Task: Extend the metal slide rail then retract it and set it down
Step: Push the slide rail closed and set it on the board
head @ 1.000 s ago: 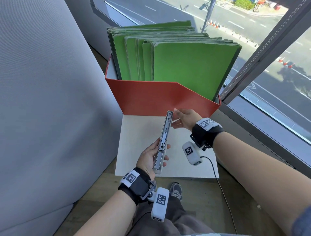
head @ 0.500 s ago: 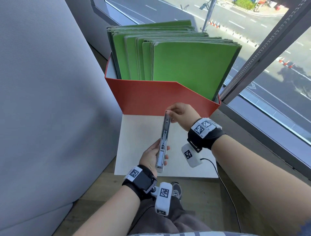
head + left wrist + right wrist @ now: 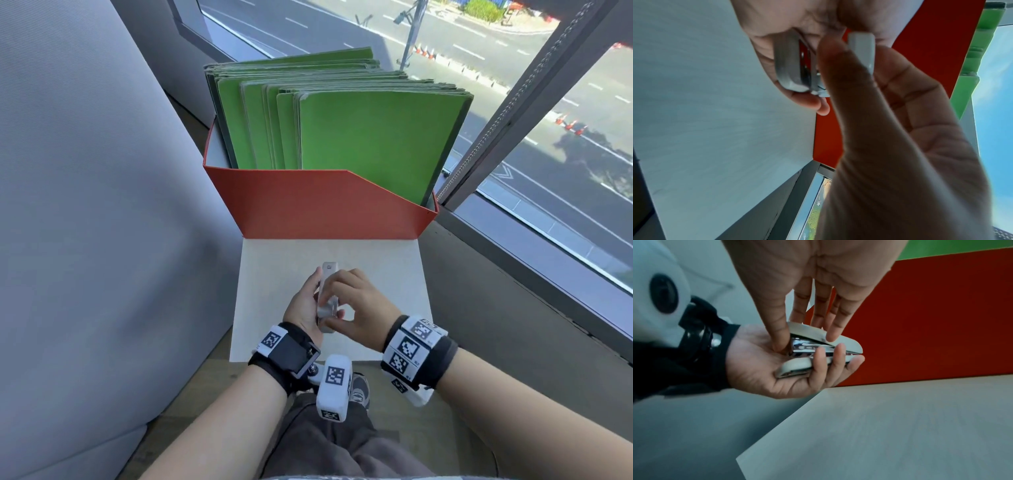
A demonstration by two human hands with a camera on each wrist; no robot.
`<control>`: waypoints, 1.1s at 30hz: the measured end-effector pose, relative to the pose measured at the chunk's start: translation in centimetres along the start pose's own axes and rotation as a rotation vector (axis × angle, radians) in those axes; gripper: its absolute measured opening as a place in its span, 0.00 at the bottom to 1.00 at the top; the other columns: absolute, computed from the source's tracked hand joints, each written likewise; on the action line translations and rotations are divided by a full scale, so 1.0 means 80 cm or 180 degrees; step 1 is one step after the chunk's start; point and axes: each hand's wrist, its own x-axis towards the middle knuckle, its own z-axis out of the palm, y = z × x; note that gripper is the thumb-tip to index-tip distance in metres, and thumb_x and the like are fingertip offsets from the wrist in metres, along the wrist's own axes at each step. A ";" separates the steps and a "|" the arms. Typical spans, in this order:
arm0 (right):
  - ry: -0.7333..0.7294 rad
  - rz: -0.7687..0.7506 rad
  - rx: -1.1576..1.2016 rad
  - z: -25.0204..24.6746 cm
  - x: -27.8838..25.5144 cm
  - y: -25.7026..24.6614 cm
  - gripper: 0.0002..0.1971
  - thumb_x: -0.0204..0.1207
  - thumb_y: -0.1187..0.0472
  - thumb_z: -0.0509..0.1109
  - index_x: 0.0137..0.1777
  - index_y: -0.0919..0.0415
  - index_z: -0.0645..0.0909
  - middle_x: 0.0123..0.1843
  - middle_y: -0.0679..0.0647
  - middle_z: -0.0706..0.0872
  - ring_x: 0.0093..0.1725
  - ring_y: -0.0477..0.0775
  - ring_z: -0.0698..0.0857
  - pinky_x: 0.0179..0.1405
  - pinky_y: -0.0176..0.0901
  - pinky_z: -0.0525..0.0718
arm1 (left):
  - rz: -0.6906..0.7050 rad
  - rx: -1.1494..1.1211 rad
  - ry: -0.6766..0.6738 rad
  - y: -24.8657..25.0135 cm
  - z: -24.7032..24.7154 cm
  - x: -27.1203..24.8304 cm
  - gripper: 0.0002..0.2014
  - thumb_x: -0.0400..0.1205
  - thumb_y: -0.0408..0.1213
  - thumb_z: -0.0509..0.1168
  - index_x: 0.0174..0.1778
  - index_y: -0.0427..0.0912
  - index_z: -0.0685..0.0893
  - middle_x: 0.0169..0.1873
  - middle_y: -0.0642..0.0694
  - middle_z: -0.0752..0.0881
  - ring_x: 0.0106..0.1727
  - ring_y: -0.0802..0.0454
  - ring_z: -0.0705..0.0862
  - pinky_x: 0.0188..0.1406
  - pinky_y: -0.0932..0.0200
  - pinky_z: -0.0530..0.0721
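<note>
Slide rail [image 3: 328,301] now shorter; red box [image 3: 318,209] holds green folders [image 3: 370,133]

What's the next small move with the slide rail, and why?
Probably lower the silver metal slide rail onto the white board and let go. It looks short, apparently retracted, the left hand cradles it, the right hand pinches it, and the board lies just beneath.

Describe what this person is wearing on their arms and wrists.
Both forearms are bare. The left hand and right hand each have a black wrist strap with white square-code tags, and a white rounded camera pod bearing the same codes hangs below each wrist.
</note>
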 end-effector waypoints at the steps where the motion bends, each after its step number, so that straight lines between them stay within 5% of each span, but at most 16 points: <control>1: 0.0043 0.0059 0.0100 0.000 -0.002 0.002 0.13 0.64 0.61 0.78 0.48 0.59 0.83 0.53 0.53 0.82 0.49 0.50 0.74 0.51 0.34 0.73 | 0.0071 0.0052 0.0002 -0.002 -0.001 0.001 0.14 0.77 0.54 0.67 0.46 0.47 0.87 0.34 0.50 0.85 0.34 0.53 0.83 0.32 0.59 0.79; 5: 0.0452 0.1150 0.1167 -0.008 -0.009 0.007 0.14 0.69 0.53 0.77 0.49 0.60 0.81 0.51 0.54 0.82 0.45 0.49 0.86 0.48 0.38 0.87 | 0.0436 0.0209 0.0067 -0.007 -0.005 0.003 0.19 0.75 0.49 0.70 0.59 0.43 0.85 0.48 0.43 0.88 0.46 0.45 0.86 0.41 0.53 0.78; 7: 0.0233 0.1909 0.1609 -0.007 -0.012 0.013 0.16 0.73 0.50 0.74 0.52 0.59 0.78 0.47 0.56 0.86 0.42 0.53 0.89 0.47 0.50 0.91 | 0.0574 0.0268 0.0084 -0.007 -0.005 0.001 0.13 0.76 0.43 0.70 0.56 0.45 0.86 0.48 0.44 0.88 0.43 0.46 0.84 0.40 0.54 0.78; 10: -0.0113 0.2555 0.2851 0.004 -0.013 0.019 0.21 0.75 0.55 0.72 0.64 0.63 0.73 0.43 0.62 0.86 0.38 0.60 0.88 0.49 0.59 0.90 | 0.0664 0.0273 0.0014 -0.010 -0.002 0.000 0.21 0.75 0.35 0.73 0.65 0.46 0.82 0.48 0.44 0.88 0.40 0.47 0.87 0.39 0.52 0.84; 15: -0.0068 0.2609 0.3321 0.011 -0.008 0.026 0.21 0.74 0.66 0.73 0.64 0.72 0.74 0.33 0.54 0.87 0.30 0.48 0.88 0.43 0.54 0.91 | 0.0730 0.0224 -0.0010 -0.017 0.000 0.004 0.21 0.75 0.34 0.73 0.63 0.53 0.83 0.55 0.40 0.85 0.46 0.44 0.87 0.48 0.44 0.86; 23: -0.0060 0.2475 0.3192 0.018 -0.013 0.034 0.16 0.74 0.66 0.73 0.60 0.70 0.76 0.45 0.71 0.85 0.41 0.63 0.89 0.43 0.51 0.91 | 0.0689 0.0302 -0.0003 -0.018 0.002 0.010 0.20 0.76 0.31 0.71 0.61 0.54 0.81 0.57 0.38 0.84 0.48 0.47 0.88 0.47 0.49 0.87; 29: 0.0027 0.2575 0.3047 0.023 -0.008 0.040 0.06 0.75 0.67 0.71 0.51 0.65 0.80 0.32 0.52 0.88 0.31 0.47 0.88 0.46 0.53 0.90 | 0.0740 0.0766 0.0130 -0.018 0.002 0.012 0.23 0.77 0.39 0.71 0.69 0.50 0.80 0.51 0.45 0.87 0.51 0.43 0.86 0.54 0.42 0.84; 33: 0.0071 0.2588 0.2859 0.028 0.002 0.042 0.15 0.72 0.65 0.75 0.56 0.70 0.81 0.47 0.64 0.83 0.46 0.59 0.87 0.53 0.60 0.89 | 0.0940 0.1514 0.0215 -0.008 -0.004 0.010 0.15 0.78 0.50 0.66 0.61 0.63 0.82 0.58 0.45 0.85 0.54 0.48 0.87 0.60 0.44 0.86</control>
